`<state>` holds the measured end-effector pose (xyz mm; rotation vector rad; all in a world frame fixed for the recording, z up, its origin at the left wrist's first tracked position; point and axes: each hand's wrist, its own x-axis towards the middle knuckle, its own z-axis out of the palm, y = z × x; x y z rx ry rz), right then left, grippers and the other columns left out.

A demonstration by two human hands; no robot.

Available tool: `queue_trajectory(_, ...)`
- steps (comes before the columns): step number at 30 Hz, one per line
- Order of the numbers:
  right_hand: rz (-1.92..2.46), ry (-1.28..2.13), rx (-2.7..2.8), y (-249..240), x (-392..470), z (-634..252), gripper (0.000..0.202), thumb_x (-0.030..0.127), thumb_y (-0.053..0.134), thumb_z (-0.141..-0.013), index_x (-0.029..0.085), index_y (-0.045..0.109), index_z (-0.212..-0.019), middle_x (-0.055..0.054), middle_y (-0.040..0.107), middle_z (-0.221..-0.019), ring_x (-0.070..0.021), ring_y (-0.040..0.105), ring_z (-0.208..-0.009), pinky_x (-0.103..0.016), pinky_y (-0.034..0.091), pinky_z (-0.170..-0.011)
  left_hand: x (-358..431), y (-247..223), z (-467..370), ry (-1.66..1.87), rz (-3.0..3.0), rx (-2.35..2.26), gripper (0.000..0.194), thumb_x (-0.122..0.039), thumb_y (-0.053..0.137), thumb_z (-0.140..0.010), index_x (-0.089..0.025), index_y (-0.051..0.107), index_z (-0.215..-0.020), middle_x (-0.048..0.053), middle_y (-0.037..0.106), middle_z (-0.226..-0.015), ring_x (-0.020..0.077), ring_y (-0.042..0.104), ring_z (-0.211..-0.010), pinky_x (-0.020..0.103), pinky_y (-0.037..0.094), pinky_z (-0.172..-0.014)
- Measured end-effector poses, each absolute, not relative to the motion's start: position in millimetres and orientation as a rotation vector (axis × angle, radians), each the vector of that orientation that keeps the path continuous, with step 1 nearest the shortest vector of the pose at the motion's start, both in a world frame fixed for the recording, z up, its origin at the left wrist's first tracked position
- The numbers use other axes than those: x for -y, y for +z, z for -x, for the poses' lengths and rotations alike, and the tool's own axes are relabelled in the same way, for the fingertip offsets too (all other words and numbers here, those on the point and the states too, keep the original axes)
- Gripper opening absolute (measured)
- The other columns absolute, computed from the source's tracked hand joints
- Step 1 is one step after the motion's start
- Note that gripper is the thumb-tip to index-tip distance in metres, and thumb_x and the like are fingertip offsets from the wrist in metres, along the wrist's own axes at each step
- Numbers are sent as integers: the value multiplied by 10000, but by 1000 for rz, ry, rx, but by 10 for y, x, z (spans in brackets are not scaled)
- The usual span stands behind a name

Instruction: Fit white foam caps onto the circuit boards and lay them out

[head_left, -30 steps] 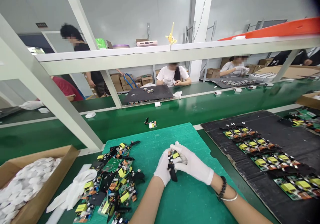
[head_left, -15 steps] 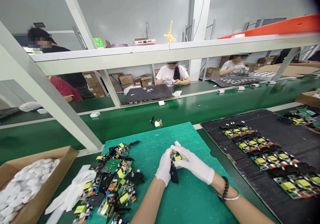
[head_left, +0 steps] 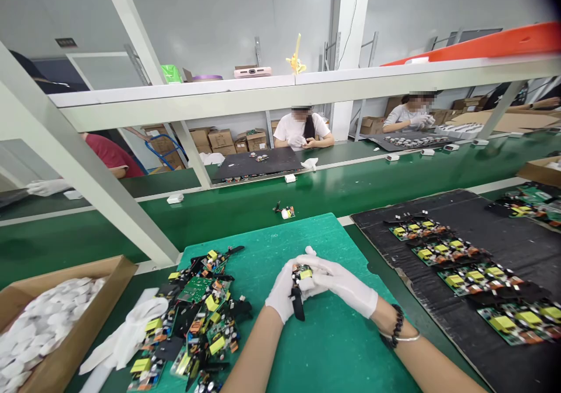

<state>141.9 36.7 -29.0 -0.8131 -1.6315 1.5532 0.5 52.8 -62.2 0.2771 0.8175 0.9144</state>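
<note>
My left hand grips a board over the green mat, my right hand curled against its other side. Writing on the wall sign and cartons is too small to read.

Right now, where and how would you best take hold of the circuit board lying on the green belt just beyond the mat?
Probably by its right-hand edge, coming from the right: the circuit board lies on the belt with components showing on top, and its black piece sticks out leftward.
</note>
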Motion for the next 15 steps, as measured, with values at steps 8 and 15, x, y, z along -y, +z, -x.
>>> queue_trajectory(8, 839, 1483, 1550, -338, -326, -1283, 422, 409, 634, -681, 243, 602, -1068, -42, 505, -1238, -252, 426, -1162, -384, 345, -972, -495, -498, 34, 855, -356, -719, 294, -290, 494, -747, -119, 551, -979, 90, 664, -755, 200, 630, -621, 327, 504, -601)
queue_trajectory(15, 829, 1413, 1774, -287, -341, -1359, 533, 303, 621, -696, 239, 479, -1205, -24, 571, -1153, -222, 532, -1034, -365, 357, -955, -508, -531, 40, 879, -228, -705, 188, -277, 467, -758, -123, 550, -827, 42, 617, -628, 125, 572, -471, 241, 472, -474)
